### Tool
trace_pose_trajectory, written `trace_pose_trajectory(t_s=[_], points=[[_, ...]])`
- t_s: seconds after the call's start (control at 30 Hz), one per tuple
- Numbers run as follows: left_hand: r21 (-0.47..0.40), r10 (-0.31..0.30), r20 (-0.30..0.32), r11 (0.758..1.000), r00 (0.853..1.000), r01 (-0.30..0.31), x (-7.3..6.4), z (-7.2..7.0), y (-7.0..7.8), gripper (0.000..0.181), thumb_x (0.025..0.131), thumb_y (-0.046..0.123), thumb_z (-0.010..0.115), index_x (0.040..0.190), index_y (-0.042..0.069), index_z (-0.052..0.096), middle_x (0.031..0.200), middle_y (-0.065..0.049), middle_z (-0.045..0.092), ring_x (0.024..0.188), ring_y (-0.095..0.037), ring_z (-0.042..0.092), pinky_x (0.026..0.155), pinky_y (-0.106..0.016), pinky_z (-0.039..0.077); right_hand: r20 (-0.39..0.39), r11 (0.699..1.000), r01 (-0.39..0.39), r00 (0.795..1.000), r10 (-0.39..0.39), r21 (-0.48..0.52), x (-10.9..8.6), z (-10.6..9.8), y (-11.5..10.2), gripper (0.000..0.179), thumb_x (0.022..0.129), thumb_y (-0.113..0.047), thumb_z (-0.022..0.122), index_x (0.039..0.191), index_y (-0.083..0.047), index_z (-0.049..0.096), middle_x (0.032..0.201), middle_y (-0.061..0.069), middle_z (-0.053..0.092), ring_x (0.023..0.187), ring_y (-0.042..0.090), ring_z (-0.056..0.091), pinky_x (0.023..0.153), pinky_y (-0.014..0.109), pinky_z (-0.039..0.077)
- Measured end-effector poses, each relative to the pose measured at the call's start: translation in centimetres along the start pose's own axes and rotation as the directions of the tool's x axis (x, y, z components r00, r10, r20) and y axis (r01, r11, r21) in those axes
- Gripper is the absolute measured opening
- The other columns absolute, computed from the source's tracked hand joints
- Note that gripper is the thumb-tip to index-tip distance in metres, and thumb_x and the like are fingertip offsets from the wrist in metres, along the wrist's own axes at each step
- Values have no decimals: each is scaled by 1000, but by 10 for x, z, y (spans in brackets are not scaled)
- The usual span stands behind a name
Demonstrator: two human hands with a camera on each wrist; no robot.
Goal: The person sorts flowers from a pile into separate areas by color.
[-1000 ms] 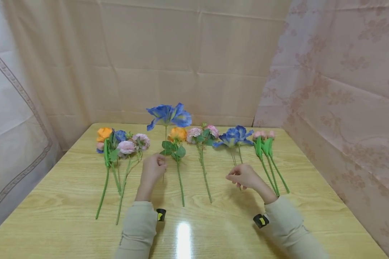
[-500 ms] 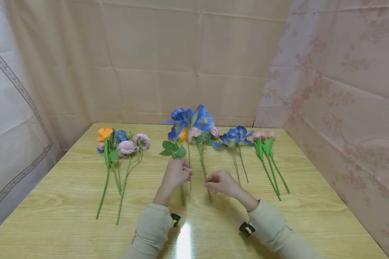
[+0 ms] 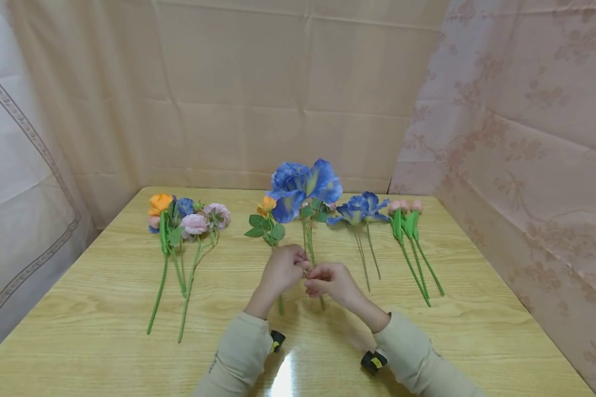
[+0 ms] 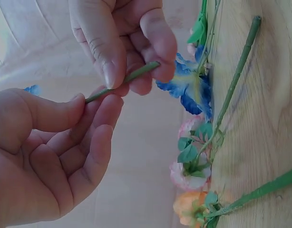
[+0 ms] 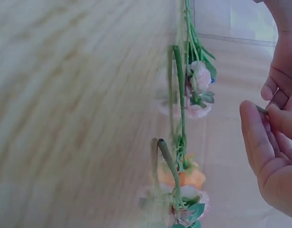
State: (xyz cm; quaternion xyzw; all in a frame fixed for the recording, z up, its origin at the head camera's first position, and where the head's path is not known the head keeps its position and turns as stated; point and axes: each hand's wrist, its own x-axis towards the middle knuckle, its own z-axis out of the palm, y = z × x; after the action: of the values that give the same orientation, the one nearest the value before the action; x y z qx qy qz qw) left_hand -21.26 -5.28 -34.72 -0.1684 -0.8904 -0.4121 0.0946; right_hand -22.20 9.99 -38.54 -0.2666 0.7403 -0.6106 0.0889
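A blue iris (image 3: 305, 187) stands upright above the middle of the table, its stem held in both hands. My left hand (image 3: 284, 270) pinches the thin green stem (image 4: 142, 72) between thumb and fingers. Just beside it, my right hand (image 3: 335, 284) pinches the same stem lower down, near its cut end, as the left wrist view shows. Behind the hands lie an orange rose (image 3: 265, 206) with green leaves and a pink rose stem (image 3: 309, 240), whose blooms the iris partly covers.
Two more blue irises (image 3: 360, 208) lie to the right, beside pink tulips (image 3: 407, 220) with green leaves. At the left is a mixed bunch with an orange flower (image 3: 159, 204) and pale pink roses (image 3: 195, 224). A beige curtain (image 3: 278, 99) hangs behind the wooden table (image 3: 104, 309).
My left hand has carried the iris to the right, from the left of the orange rose to the table's middle. My right hand has come left from the other irises and now pinches the stem.
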Motion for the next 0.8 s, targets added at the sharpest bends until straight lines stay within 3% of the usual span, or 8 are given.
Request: trace_pose_trajectory(t_s=[0.13,0.3,0.53,0.67,0.8], points=[[-24,4,-4,1000,1000,-4,1,2,1,5,79,-4,59,77,0,59,68,-5,61,55,-11,55,48,-21,44,-43,1000,-8,999,9,22,-1,0,0,16,82,8,57,88,22,54,78,30,60,64,26,63,59,37,52],[-69,-36,18,997,999,37,2,4,4,5,81,-4,57,80,0,59,73,-7,62,59,-12,56,51,-22,45,-89,999,-25,996,29,47,-2,-1,-1,15,81,9,57,87,22,54,77,27,61,65,22,63,61,37,52],[-57,-19,14,998,1000,20,3,6,3,5,83,2,60,86,-1,62,76,-7,63,65,-15,56,54,-24,45,-132,999,-17,991,23,46,-3,-5,-3,13,81,10,56,87,21,54,76,26,61,62,17,62,60,38,52],[-53,-18,31,998,999,20,3,7,2,10,85,9,60,89,0,64,77,-5,62,65,-14,55,54,-23,44,-211,999,-43,976,48,31,-1,-16,-4,12,82,10,56,88,21,54,75,21,62,61,15,62,60,35,53],[-43,-17,52,999,999,19,2,6,0,10,85,11,60,87,2,64,72,-1,60,61,-10,52,52,-23,42,-317,996,-88,944,89,19,3,-36,-6,13,81,9,58,88,20,56,73,18,62,60,14,62,59,31,52]])
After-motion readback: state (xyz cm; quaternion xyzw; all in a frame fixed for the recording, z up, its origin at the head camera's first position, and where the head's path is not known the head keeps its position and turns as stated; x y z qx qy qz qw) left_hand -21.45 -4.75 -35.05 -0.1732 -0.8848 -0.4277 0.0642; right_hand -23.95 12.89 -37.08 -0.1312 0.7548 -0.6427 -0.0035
